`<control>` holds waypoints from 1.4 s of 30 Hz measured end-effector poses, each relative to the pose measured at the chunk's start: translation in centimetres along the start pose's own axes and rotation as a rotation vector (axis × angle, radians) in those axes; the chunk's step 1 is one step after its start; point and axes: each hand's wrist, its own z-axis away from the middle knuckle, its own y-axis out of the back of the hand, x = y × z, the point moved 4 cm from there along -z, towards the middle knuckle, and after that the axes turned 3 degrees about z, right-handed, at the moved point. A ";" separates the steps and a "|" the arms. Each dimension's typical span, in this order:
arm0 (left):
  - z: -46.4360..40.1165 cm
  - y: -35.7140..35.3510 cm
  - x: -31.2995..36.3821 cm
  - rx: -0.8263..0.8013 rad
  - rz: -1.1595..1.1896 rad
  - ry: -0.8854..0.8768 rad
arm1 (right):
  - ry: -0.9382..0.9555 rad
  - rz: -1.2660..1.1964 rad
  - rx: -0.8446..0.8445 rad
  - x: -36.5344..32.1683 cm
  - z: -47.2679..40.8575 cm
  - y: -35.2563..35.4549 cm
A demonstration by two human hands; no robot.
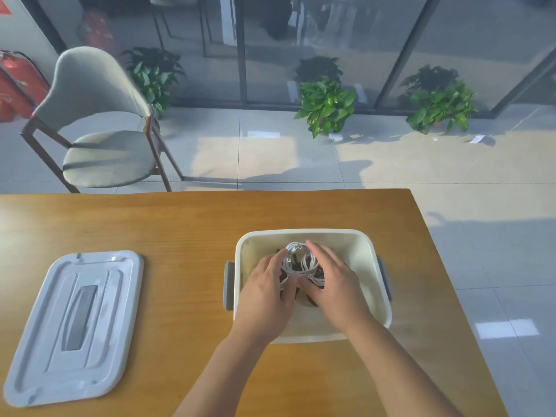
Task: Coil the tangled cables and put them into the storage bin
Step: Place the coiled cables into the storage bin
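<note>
A white storage bin (365, 260) with grey side handles stands on the wooden table, right of centre. Inside it lie coiled white cables (298, 260) on top of dark cables (311, 299) that are mostly hidden. Both my hands reach into the bin. My left hand (266, 293) rests against the left side of the white coils with fairly straight fingers. My right hand (334, 281) lies over their right side, fingers extended and the thumb under the coils. Whether either hand truly grips the cables is hard to see.
The bin's grey lid (75, 323) lies flat on the table at the left. The table's (186, 236) right edge runs close to the bin. Beyond the far edge stand a grey chair (105, 139), potted plants (326, 106) and a glass wall.
</note>
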 end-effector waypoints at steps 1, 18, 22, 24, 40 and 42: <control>-0.2 -0.5 -0.3 -0.014 -0.020 0.018 | -0.004 0.000 -0.021 0.4 -0.2 -0.2; 0.2 -1.5 -0.6 -0.119 -0.305 -0.048 | -0.003 0.151 -0.045 1.5 -0.3 -0.4; 1.5 1.0 -0.2 0.003 -0.418 -0.134 | 0.068 0.233 0.208 2.3 1.7 3.1; 2.3 2.0 -0.7 0.040 -0.483 -0.105 | 0.058 0.271 0.326 3.5 3.0 4.3; 8.4 8.9 -6.9 0.096 -0.385 0.118 | -0.157 0.036 0.185 -0.6 7.2 -0.2; 9.0 10.1 -8.1 0.104 -0.391 0.135 | -0.138 0.030 0.180 -2.0 7.4 -1.4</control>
